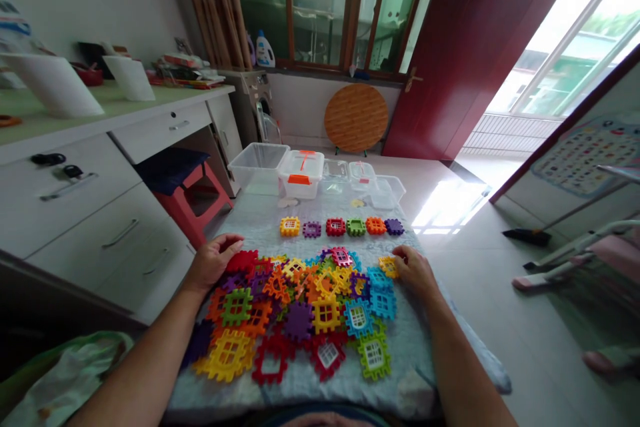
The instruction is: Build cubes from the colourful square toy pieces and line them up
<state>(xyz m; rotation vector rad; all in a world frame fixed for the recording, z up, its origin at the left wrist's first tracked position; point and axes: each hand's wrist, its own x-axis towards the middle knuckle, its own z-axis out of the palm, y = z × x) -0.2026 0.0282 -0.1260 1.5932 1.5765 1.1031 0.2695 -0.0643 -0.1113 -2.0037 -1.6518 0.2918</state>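
Note:
A heap of flat, toothed plastic building tiles (300,310) in red, yellow, orange, purple, blue and green covers the near part of a cloth-covered table (430,353). My left hand (213,261) rests at the heap's left edge, fingers curled over a red tile (243,259). My right hand (414,268) sits at the heap's right edge, fingers closed on a yellow tile (388,265). Beyond the heap, a row of several small assembled cubes (343,227) stands side by side.
Clear plastic boxes (260,167), one with an orange-latched lid (301,173), stand at the table's far end. White drawers (100,213) and a red stool (193,197) are at the left. A round wooden board (356,118) leans on the far wall.

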